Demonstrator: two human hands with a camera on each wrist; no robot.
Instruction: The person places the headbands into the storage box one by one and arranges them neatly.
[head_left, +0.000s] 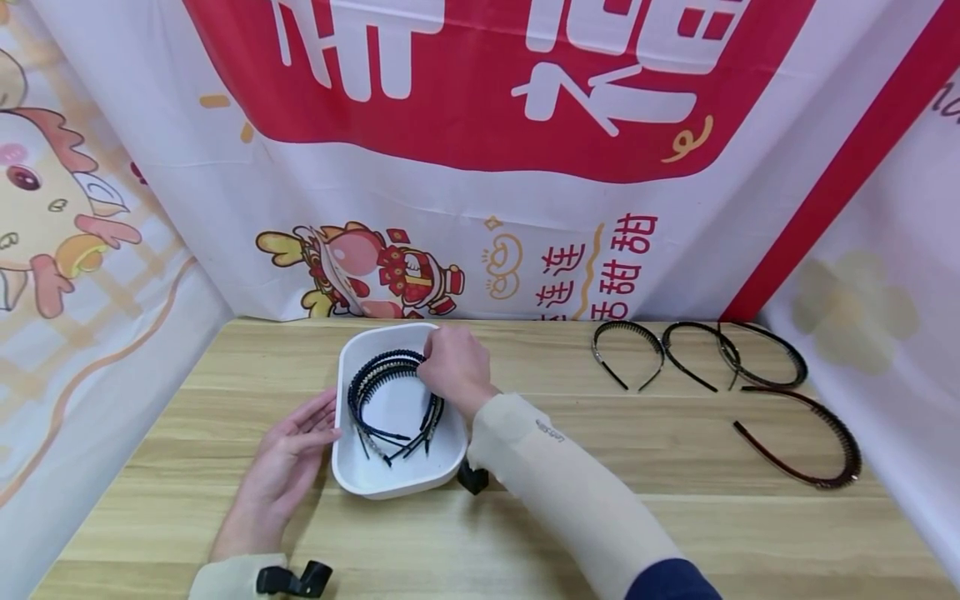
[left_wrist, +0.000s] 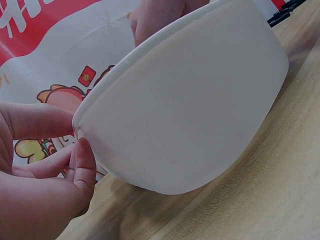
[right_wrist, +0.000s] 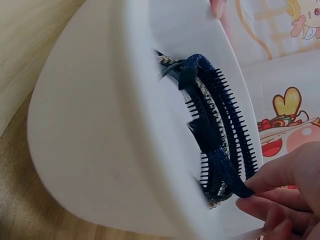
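Currently, white tub (head_left: 367, 483) on wooden table (head_left: 637, 442), left of the loose headbands. Right hand (head_left: 453, 367) reaches over its far right corner; the right-wrist view shows thumb and fingers pinching one end of a dark blue headband (right_wrist: 224, 165), which sits inside the tub against its neighbours. Left hand (head_left: 288, 454) at the opposite side, thumb and a finger nipping the rim; how firmly, cannot tell. Chief worry: toothed inner edges. Other headbands (head_left: 358, 392) lie nested and crossed in there, so a sharp lift or twist could mesh the teeth and drag several along together. Pulling one end sideways might also overbend the band, or catch it under the rim. Should the left hand's light hold slip, a snagged tug could slide or tip the tub. Noted too: black wrist mount (head_left: 472, 477) just beside the tub's near right side; a low sweep of that arm could knock it. Four headbands (head_left: 846, 446) at far right, well apart, seem out of harm's way.
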